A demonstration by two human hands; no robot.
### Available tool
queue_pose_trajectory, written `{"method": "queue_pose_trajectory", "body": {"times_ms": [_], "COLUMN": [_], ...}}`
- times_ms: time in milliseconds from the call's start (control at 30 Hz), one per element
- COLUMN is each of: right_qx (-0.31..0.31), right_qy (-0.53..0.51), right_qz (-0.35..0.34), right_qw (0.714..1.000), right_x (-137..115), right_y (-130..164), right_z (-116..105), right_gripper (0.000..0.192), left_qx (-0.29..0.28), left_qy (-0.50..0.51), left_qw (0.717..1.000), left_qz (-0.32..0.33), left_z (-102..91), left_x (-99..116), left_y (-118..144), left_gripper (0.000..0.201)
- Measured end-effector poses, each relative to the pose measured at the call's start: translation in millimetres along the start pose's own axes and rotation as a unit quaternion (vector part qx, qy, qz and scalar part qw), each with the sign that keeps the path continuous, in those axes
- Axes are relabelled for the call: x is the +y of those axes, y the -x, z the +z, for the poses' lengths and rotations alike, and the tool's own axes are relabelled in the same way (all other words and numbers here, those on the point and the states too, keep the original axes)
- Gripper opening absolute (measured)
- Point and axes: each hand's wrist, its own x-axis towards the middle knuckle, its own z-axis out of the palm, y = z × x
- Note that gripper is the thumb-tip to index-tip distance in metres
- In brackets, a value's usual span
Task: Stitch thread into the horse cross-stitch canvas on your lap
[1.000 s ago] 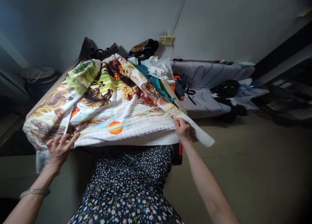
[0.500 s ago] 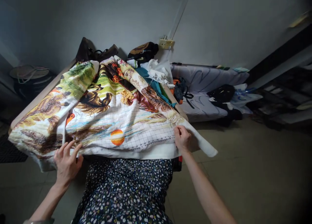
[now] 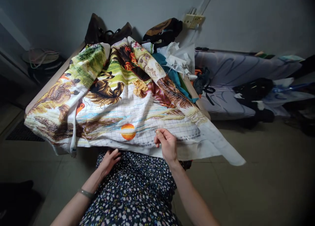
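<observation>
White printed cloth (image 3: pixel 140 116) lies fwd, near edge running L-R: R hand (image 3: pixel 167 146), thumb & fingers pressed tog., is over it; L hand (image 3: pixel 109 160) adj. to edge, grip unclear.

head-worn camera faces forward and down, fairly near the printed cloth (image 3: pixel 137 109).

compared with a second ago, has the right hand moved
Yes, leftward: the right hand was right of the wall socket, now left of it.
</observation>
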Motion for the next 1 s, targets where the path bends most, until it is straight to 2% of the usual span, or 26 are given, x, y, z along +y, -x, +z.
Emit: {"method": "queue_pose_trajectory", "body": {"times_ms": [67, 167, 233, 300, 400, 500, 567, 633, 667, 700, 733, 800, 867, 900, 933, 967, 1000], "right_qx": [-0.024, -0.121, -0.194, -0.220, -0.189, -0.122, -0.062, -0.021, -0.012, -0.009, -0.010, -0.016, -0.024, -0.028, -0.033, -0.037, -0.042], "right_qy": [-0.017, -0.029, -0.038, -0.043, -0.068, -0.136, -0.167, -0.174, -0.172, -0.168, -0.166, -0.164, -0.167, -0.171, -0.176, -0.183, -0.189], "right_qz": [0.037, 0.141, 0.215, 0.246, 0.212, 0.171, 0.163, 0.163, 0.163, 0.161, 0.159, 0.157, 0.160, 0.161, 0.161, 0.161, 0.161], "right_qw": [0.999, 0.982, 0.957, 0.943, 0.956, 0.968, 0.970, 0.971, 0.972, 0.972, 0.973, 0.974, 0.973, 0.972, 0.970, 0.969, 0.968], "right_x": [8.8, 27.8, 45.5, 64.3, 85.3, 91.9, 90.5, 87.4, 85.6, 83.7, 81.8, 77.6, 72.8, 70.1, 67.3, 64.5, 61.7], "right_y": [12.5, 38.6, 57.6, 73.3, 85.3, 83.9, 79.1, 74.2, 72.4, 71.2, 70.8, 72.0, 74.8, 76.2, 77.4, 78.3, 78.8], "right_z": [9.2, 22.3, 28.6, 32.2, 36.0, 44.0, 51.4, 57.3, 59.0, 59.8, 59.9, 59.0, 58.2, 58.1, 58.2, 58.3, 58.4], "right_gripper": [0.029, 0.033, 0.036, 0.037, 0.033, 0.030, 0.028, 0.026, 0.026, 0.025, 0.025, 0.025, 0.025, 0.025, 0.025, 0.025, 0.025], "left_qx": [-0.024, -0.048, -0.038, -0.014, 0.016, 0.017, 0.001, -0.018, -0.028, -0.040, -0.055, -0.060, -0.016, 0.017, 0.047, 0.064, 0.075], "left_qy": [0.076, 0.127, 0.135, 0.136, 0.128, 0.081, 0.004, -0.144, -0.235, -0.323, -0.397, -0.488, -0.530, -0.544, -0.552, -0.558, -0.558], "left_qw": [0.997, 0.991, 0.990, 0.991, 0.992, 0.997, 1.000, 0.989, 0.967, 0.929, 0.874, 0.739, 0.613, 0.569, 0.542, 0.529, 0.528], "left_qz": [0.016, 0.020, 0.016, 0.007, 0.008, 0.004, -0.007, 0.037, 0.095, 0.177, 0.273, 0.461, 0.586, 0.617, 0.633, 0.636, 0.635], "left_z": [5.6, 13.4, 15.6, 15.4, 13.7, 12.5, 10.0, 3.9, -0.5, -5.5, -10.5, -18.2, -19.4, -16.9, -12.5, -6.6, 0.2], "left_x": [1.1, 5.7, 6.4, 4.8, 0.5, -1.7, -2.4, -4.2, -5.9, -8.2, -10.7, -15.1, -16.4, -15.2, -12.8, -9.1, -4.4], "left_y": [-3.0, 1.3, 9.5, 20.1, 35.2, 46.4, 53.1, 60.4, 64.2, 67.4, 69.7, 68.9, 58.9, 50.5, 40.8, 30.3, 20.1], "left_gripper": [0.044, 0.034, 0.030, 0.032, 0.044, 0.049, 0.040, 0.033, 0.036, 0.037, 0.036, 0.023, 0.013, 0.018, 0.023, 0.026, 0.027]}}
